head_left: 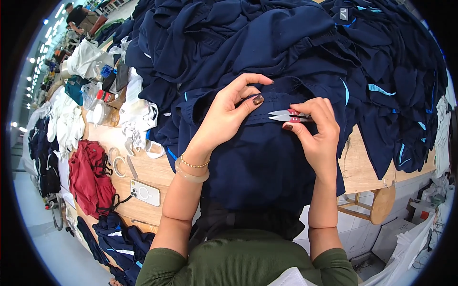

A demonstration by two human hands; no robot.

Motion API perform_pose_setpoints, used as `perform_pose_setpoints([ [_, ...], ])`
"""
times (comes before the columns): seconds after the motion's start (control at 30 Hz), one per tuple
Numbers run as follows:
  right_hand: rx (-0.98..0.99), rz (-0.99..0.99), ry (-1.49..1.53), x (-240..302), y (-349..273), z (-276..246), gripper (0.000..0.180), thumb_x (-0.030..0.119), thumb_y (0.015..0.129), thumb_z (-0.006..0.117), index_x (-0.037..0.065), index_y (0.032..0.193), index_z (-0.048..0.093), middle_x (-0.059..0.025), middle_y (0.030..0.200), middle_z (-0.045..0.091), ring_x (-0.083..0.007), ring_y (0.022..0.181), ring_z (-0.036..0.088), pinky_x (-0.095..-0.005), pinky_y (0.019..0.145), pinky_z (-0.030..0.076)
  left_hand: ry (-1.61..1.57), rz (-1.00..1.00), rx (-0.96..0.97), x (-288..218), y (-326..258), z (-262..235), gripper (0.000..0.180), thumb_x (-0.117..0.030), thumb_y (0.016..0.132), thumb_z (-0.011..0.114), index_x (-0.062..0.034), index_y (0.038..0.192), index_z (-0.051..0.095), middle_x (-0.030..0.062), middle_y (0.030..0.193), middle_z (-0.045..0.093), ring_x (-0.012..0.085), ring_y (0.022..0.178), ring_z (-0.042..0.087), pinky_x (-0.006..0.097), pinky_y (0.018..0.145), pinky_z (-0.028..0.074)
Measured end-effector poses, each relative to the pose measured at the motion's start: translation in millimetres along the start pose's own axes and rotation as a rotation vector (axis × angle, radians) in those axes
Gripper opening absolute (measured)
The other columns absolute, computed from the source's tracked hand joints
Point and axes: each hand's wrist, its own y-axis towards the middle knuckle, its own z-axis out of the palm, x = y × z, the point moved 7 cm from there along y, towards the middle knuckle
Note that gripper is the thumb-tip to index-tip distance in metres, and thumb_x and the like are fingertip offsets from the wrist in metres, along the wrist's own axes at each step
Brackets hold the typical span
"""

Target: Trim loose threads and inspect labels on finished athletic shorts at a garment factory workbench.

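A: R hand (318, 127)?
B: Fingers clamped on small thread snips (285, 116), blades at the hem.
A: L hand (228, 114)?
B: Pinching navy garment (267, 157) on wooden table (355, 167), thumb on top.

A navy garment (267, 157) is spread flat over the near edge of the worktop (358, 167), its lower part hanging down toward the person. Its hem or waistband, folded into a raised ridge, is pinched near the middle. Small thread snips (285, 116), silver-bladed with what seems a red grip, are laid against that ridge, blades pointing left along the garment.
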Motion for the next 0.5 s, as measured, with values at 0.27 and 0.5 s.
perform_pose_setpoints([
  [0.27,-0.138,0.231,0.478,-37,-15,-11,0.024,0.004,0.082,0.074,-0.001,0.103,0.064,-0.0031,0.095,0.058,-0.0104,0.085,0.057,-0.0212,0.078,0.045,0.688,-0.081,-0.074,3,4,6,0.028,-0.023,0.095,0.063,0.0016,0.107,0.069,0.0034,0.064,0.062,0.0114,0.062,0.055,0.026,0.058,0.044],
  [0.5,-0.154,0.29,0.616,-39,-21,-14,0.023,0.009,0.087,0.072,-0.001,0.105,0.063,-0.0022,0.096,0.059,-0.0094,0.089,0.057,-0.0213,0.083,0.044,1.272,0.343,-0.291,-28,15,41,0.018,-0.021,0.073,0.079,-0.0088,0.083,0.071,0.002,0.084,0.058,0.0203,0.089,0.055,0.035,0.078,0.037],
])
